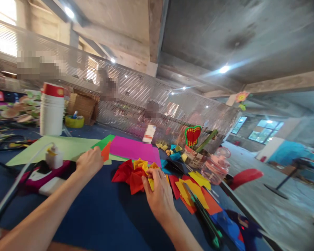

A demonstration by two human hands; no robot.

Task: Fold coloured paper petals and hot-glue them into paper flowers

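Left hand (90,162) and right hand (159,191): both occupied with paper

Grasped a small orange slip (106,151) in the left hand, near the right-hand near corner of a pale green sheet (75,148). Closed the right hand, thumb toward fingers, on the yellow part of a red-and-yellow paper cluster (134,179); could not make out the firmness of that pinch. Saw the cluster on the blue table (94,219), just off the near edge of a purple sheet (136,150), with the orange slip apart from it, to the left.

Judged the step in hand to be settling or shaping one part of the cluster, with the slip held ready. Took the next move to call for a light touch, so as to spare the creases, and for a steady hold on the red folds.

Farther out, toward the table's right edge, noted loose papers (195,191) in red, orange and yellow, with a black-and-green cutter (205,216) laid across them and, beyond, a clear pink jar (216,169). To the left of the left hand, noted a magenta-and-white power strip (42,177). Toward the far edge, spotted a likely stack of white cups (51,115), a yellow-green basket (74,121) and, along that edge, a perforated screen (136,90).
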